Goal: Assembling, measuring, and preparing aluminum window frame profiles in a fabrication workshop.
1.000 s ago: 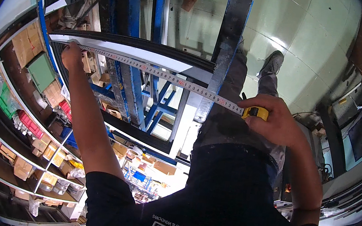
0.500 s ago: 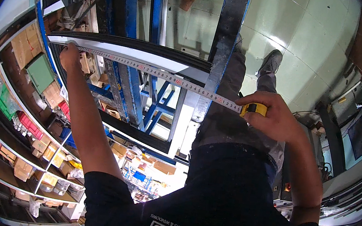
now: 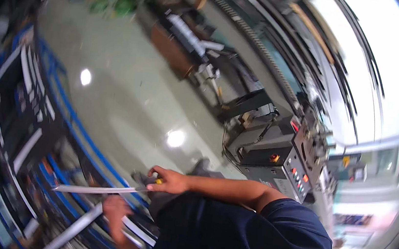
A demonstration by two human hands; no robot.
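Observation:
My right hand [image 3: 171,181] is closed around a tape measure, of which only a small yellow part [image 3: 158,181] shows between the fingers. Its pale blade [image 3: 96,190] sticks out to the left, with the free end in the air above the blue metal stand. Just below the blade, my left hand [image 3: 116,210] is smeared by motion, so its fingers are hard to read. Near that hand lies a white-and-black frame profile [image 3: 74,228], partly covered by my forearm.
Blue stand rails [image 3: 78,133] run along the left, beside dark frames with white strips [image 3: 27,150]. A grey machine [image 3: 273,170] with buttons stands to the right. Long profiles [image 3: 292,41] fill a rack at the upper right. A brown box-like piece [image 3: 171,50] sits on the floor side.
The view has swung toward the machine and floor. My left hand has come off the tape's far end and is closer to my right hand. Less blade shows now.

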